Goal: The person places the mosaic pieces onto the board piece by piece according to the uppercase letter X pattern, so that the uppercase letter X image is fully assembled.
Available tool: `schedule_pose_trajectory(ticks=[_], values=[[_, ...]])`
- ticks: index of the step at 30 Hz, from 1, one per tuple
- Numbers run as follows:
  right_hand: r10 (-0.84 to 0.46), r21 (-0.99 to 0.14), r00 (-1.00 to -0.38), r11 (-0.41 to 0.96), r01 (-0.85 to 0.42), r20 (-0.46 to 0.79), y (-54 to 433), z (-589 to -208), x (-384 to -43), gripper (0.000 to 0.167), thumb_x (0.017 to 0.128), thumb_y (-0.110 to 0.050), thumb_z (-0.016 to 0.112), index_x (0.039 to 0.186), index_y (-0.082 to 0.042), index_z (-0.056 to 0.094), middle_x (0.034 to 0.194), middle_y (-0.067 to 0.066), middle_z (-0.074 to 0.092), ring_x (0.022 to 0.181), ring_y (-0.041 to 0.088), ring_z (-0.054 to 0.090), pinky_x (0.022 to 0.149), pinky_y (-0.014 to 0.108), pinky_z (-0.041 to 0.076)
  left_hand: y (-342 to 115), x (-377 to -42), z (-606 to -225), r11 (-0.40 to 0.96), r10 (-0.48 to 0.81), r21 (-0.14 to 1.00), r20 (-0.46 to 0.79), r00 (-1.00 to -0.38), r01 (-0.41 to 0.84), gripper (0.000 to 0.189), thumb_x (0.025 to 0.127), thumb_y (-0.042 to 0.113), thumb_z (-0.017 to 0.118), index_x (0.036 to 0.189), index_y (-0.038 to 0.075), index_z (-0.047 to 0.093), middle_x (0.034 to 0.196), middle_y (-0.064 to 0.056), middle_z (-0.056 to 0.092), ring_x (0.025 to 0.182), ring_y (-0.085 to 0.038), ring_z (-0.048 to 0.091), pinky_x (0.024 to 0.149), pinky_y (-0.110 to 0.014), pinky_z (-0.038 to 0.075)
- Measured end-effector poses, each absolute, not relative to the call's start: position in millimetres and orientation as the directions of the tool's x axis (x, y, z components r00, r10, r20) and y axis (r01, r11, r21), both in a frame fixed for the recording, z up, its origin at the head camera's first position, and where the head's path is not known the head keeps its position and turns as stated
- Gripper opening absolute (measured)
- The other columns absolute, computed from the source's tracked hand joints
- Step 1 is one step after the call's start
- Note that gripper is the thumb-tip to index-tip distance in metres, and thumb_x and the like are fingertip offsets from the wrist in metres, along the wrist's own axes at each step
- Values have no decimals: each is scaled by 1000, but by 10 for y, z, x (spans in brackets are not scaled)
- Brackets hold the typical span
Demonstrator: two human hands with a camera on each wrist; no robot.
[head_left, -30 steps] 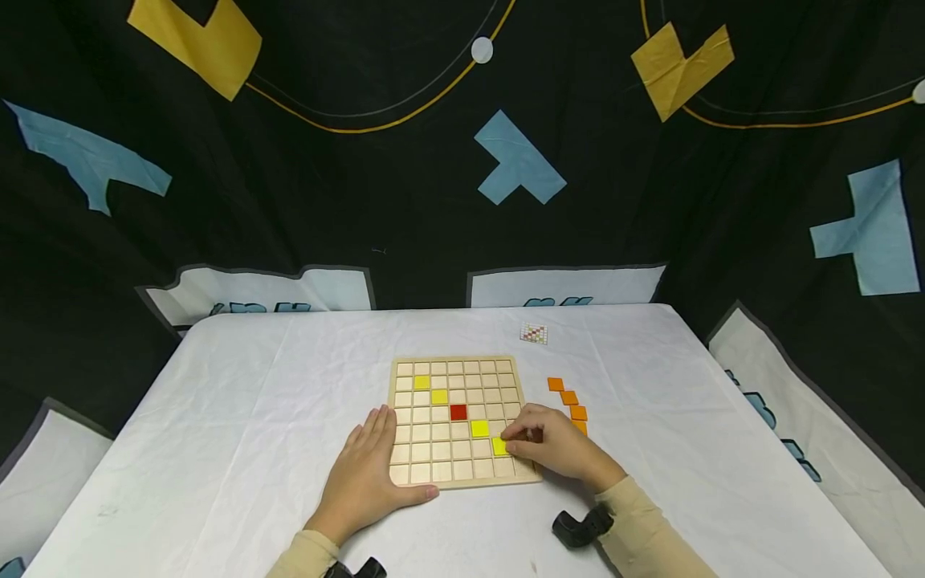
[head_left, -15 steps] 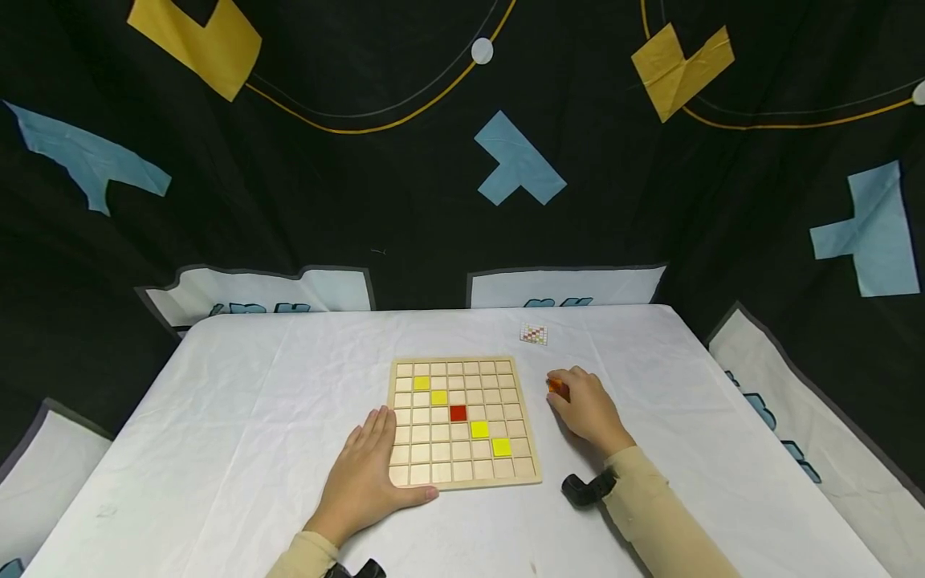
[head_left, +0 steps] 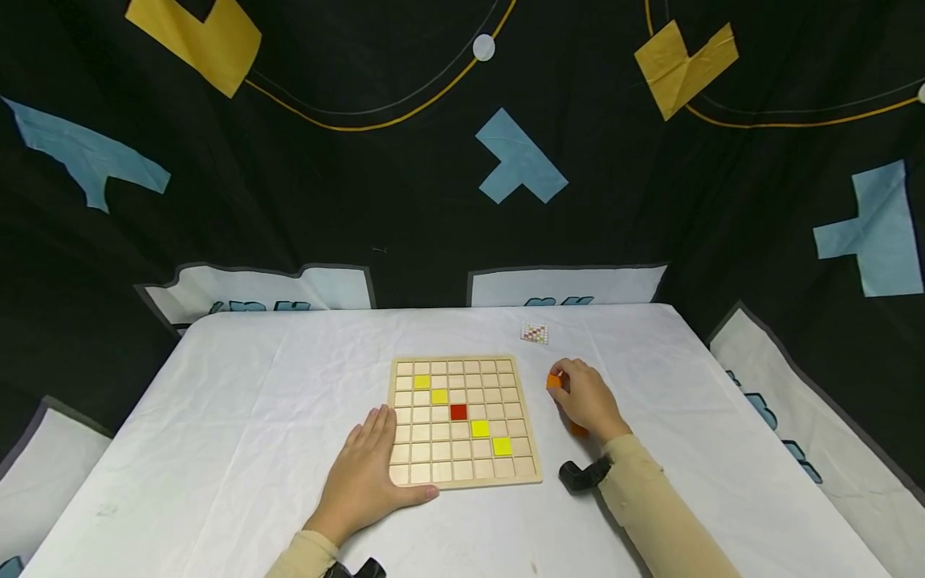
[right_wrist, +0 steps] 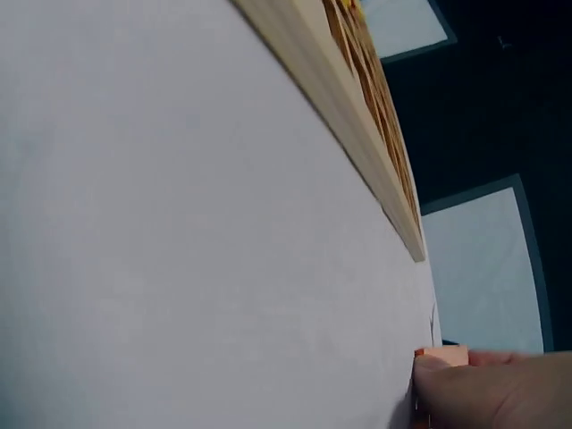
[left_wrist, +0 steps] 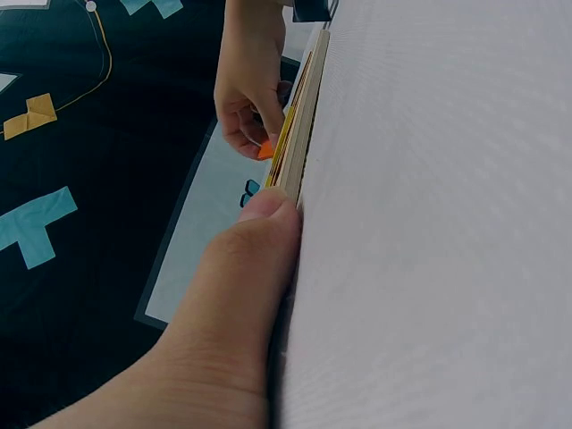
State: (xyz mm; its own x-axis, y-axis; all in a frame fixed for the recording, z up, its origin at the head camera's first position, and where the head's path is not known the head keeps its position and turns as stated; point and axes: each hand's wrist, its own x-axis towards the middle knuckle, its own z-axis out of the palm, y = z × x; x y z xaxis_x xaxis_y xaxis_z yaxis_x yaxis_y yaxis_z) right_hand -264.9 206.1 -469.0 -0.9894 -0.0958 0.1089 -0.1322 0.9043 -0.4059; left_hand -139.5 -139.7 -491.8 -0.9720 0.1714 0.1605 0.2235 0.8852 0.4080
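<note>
A square wooden grid board lies on the table, with a diagonal of yellow tiles and one red tile in its middle. My left hand rests against the board's left side, fingers straight, its thumb along the front edge. To the right of the board, my right hand pinches an orange tile between thumb and fingers. That tile's face shows tilted up in the right wrist view, close to the cloth. Another orange tile peeks out beside the right hand, which hides any others there.
A small card with a coloured grid pattern lies beyond the board's far right corner. White cloth covers the table. A black curtain with blue and yellow patches hangs behind it.
My right hand has left the yellow tile at the board's lower right, moved back and right to the orange tiles, and now pinches one. The left hand has stayed put.
</note>
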Motion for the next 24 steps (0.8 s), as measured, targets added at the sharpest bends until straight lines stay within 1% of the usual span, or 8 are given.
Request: schedule_pose_trajectory(ticks=[3,7,11,16,19,24], values=[[-83,-454,-992,883,-116,93,2034,-4663,-2673,21,91,-16,72,110,-15,63,97,7,66,84,23,58,77,41,50,-1400,-1393,-4906,887,172,406,155,-973,222,139,60,92,60,152,-7,28,161,-22,26,152,-38,23,123,-55,21],[-66,-546,-996,833,-90,63,1940,-4620,-2686,20,92,-17,70,112,-18,65,104,8,68,92,25,61,84,43,51,-1402,-1390,-4898,886,173,409,146,-974,218,139,61,92,60,153,-7,27,161,-22,25,152,-37,23,123,-55,21],[-106,-603,-991,786,-136,86,1798,-4599,-2712,19,93,-17,69,111,-18,66,102,7,68,93,24,60,84,41,50,-1403,-1391,-4899,887,169,409,148,-974,216,139,60,92,60,153,-7,27,161,-22,25,152,-37,22,123,-55,20],[-169,-663,-981,724,-190,97,1597,-4598,-2753,17,93,-17,70,109,-19,67,95,3,66,87,20,59,75,34,48,-1404,-1394,-4913,884,167,414,154,-974,217,140,59,92,60,153,-7,27,162,-21,25,152,-37,22,123,-55,20],[-198,-689,-977,697,-201,85,1482,-4589,-2765,16,92,-18,71,108,-20,67,91,1,65,84,18,57,73,31,46,-1401,-1396,-4926,881,165,419,158,-973,218,141,58,93,61,152,-7,28,162,-21,25,152,-37,23,123,-55,20],[-238,-682,-968,696,-226,78,1332,-4588,-2781,17,92,-16,71,109,-19,68,85,0,61,77,16,53,73,31,45,-1407,-1404,-4929,881,166,420,152,-974,216,141,58,93,60,153,-7,28,162,-22,25,152,-38,22,123,-56,21]])
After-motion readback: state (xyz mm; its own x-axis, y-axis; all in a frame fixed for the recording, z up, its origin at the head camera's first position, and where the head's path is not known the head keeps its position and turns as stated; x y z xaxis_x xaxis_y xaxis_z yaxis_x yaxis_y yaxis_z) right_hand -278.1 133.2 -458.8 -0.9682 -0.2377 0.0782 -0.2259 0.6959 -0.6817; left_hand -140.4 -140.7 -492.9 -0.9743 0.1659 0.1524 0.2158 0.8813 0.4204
